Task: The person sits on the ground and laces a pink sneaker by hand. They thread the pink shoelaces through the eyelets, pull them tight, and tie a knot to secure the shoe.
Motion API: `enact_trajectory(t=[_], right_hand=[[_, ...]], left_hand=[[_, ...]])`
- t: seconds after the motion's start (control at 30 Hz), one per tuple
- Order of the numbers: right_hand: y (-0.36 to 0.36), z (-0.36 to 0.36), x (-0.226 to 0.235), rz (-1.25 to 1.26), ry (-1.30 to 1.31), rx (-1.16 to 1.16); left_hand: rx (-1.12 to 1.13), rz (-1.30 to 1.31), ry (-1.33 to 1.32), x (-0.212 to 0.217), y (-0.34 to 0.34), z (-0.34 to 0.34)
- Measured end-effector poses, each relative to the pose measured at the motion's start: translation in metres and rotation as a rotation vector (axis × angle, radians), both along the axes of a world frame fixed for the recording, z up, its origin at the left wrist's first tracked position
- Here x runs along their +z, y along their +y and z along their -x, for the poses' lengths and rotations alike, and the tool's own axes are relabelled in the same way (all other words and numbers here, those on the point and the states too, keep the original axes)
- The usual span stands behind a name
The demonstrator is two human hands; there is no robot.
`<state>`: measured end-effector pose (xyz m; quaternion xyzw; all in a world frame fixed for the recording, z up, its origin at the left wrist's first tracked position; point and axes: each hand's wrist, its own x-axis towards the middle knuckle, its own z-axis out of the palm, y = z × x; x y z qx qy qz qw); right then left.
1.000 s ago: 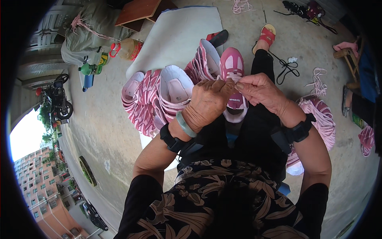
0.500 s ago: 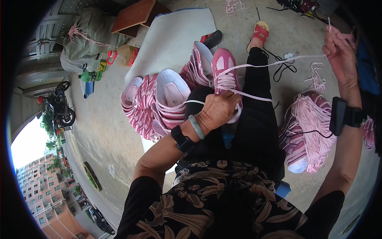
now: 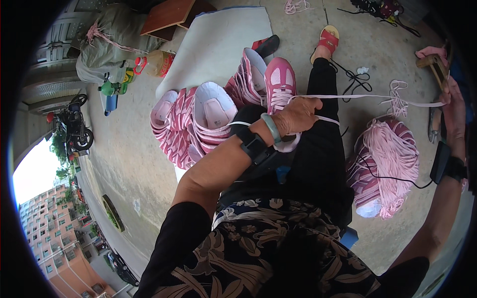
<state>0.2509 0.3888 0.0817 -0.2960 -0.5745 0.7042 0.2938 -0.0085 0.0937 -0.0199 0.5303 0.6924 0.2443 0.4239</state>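
A pink shoe (image 3: 280, 74) with a mesh toe lies across my lap, its toe pointing away from me. Pale pink laces (image 3: 281, 98) cross its front. My left hand (image 3: 299, 115) is closed at the shoe's lace opening, fingers curled around the shoelace. From there one length of shoelace (image 3: 362, 96) stretches nearly straight to the far right. My right hand (image 3: 453, 107) grips that length close to the picture's right rim, beside a wooden frame (image 3: 434, 67); its fingertips are partly hard to make out. Another lace strand loops over my right thigh.
Stacked pink shoe uppers (image 3: 213, 107) stand left of my lap, on and near a white sheet (image 3: 211, 44). Right of my leg lies a bundle of pink laces (image 3: 390, 159) over more uppers. A black cord (image 3: 357, 79), bottles (image 3: 159, 63) and a wooden box (image 3: 169, 15) lie around.
My right hand has moved outward to the right and lower, drawing the shoelace straighter. My left hand has shifted right across the shoe toward my right thigh.
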Motion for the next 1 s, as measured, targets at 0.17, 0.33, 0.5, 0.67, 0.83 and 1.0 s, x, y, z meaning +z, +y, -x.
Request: enact_trajectory(t=[0.17, 0.33, 0.5, 0.67, 0.83, 1.0], right_hand=[[-0.049, 0.023, -0.084, 0.065, -0.135, 0.073], [-0.109, 0.050, -0.120, 0.147, -0.174, 0.145], [-0.121, 0.045, -0.125, 0.154, -0.128, 0.149], [-0.101, 0.018, -0.139, 0.153, -0.149, 0.065], [-0.095, 0.003, -0.138, 0.157, -0.254, 0.031], [-0.125, 0.023, -0.134, 0.189, -0.306, 0.048]], left_hand=[[0.337, -0.240, -0.749, 0.106, -0.036, 0.065], [0.683, -0.533, -0.763, 0.212, -0.082, 0.158], [0.932, -0.717, -0.711, 0.258, -0.148, 0.238], [1.107, -0.835, -0.653, 0.265, -0.214, 0.284], [1.180, -0.905, -0.590, 0.267, -0.249, 0.289], [0.942, -0.682, -0.498, 0.217, -0.221, 0.243]])
